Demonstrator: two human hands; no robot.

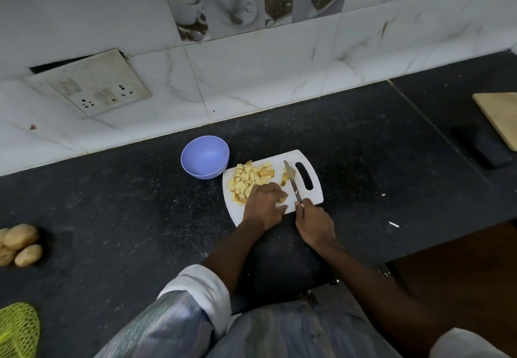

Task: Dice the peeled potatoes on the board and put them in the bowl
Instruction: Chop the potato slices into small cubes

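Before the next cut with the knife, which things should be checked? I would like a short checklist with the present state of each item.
1. Right hand grips the knife by its handle: ok.
2. Left hand steadies a potato piece on the cutting board: ok.
3. Left fingertips kept back from the blade: cannot tell, the hand hides them.
4. Free board space beside the blade: ok, only a few pieces lie there.
5. Bowl close to the board, ready for the potato cubes: ok, it looks empty.
6. Board lies fully on the counter: ok.
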